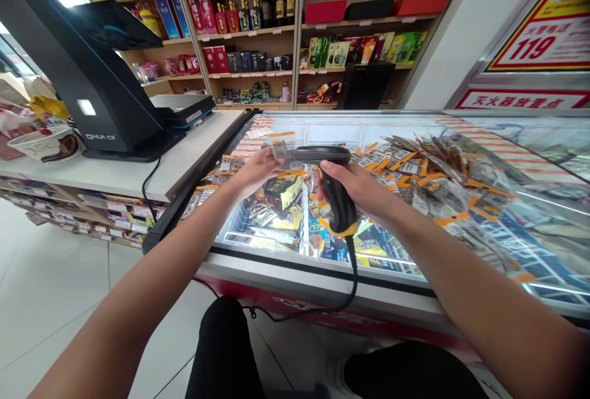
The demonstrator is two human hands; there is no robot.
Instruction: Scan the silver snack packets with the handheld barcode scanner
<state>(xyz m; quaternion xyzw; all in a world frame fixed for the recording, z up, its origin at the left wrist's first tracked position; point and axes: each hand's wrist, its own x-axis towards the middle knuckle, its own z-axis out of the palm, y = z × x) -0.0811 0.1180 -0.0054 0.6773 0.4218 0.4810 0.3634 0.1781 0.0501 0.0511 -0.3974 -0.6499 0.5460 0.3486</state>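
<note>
Over the glass top of a chest freezer (318,268), my right hand (348,181) grips a black and yellow barcode scanner (341,202). Its cable (353,276) hangs down past the freezer's front. To the left, my left hand (260,168) pinches a small clear packet (283,148) with an orange strip, held close in front of the scanner's head. A large heap of similar packets (424,168) with orange strips lies on the glass to the right. More packets (221,171) rest on the glass at the left, partly behind my left arm.
On the white counter (188,147) at the left stand a black point-of-sale machine (110,91) and a paper tub (46,141). Shelves (249,33) with bottles and boxes line the back. Ice-cream packs (281,202) lie in baskets beneath the glass. My knees are close to the freezer's front.
</note>
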